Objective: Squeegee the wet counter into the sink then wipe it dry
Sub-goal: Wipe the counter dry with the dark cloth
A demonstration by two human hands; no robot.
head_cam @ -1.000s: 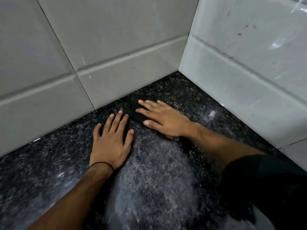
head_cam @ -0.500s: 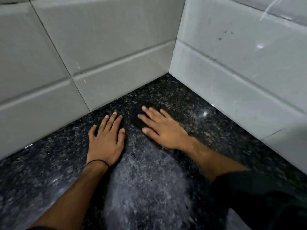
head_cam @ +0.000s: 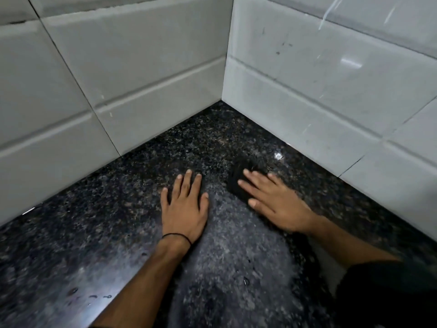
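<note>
So the main change: the right hand (head_cam: 279, 204) has slid its cloth (head_cam: 236, 183) off to the right. A second ago the cloth sat right up against the left hand's fingertips, and now there's a clear strip of bare worktop (head_cam: 118, 197) between them, with the cloth nearer the right-hand wall tiles (head_cam: 307, 102). The left hand (head_cam: 184, 207) hasn't really budged. It's planted flat, fingers straight and spread, gripping nothing, and looks like it's just propping the person up.

The right hand's fingers (head_cam: 259, 183) are straight too, pressed flat on top of the cloth rather than curled round it. The thing is dark and blurry against the black stone, so it could be a pad or sponge, I can't tell.

To me that's the wipe-dry part of the job, working across the back corner. It isn't finished: there's a dull hazy patch (head_cam: 236, 252) in the middle in front of the hands, and a few droplets (head_cam: 92, 297) near the front edge on the left.

Containers: none in shot. The sink isn't in view at all, so I can't say anything about what's in it or how far off it is.
</note>
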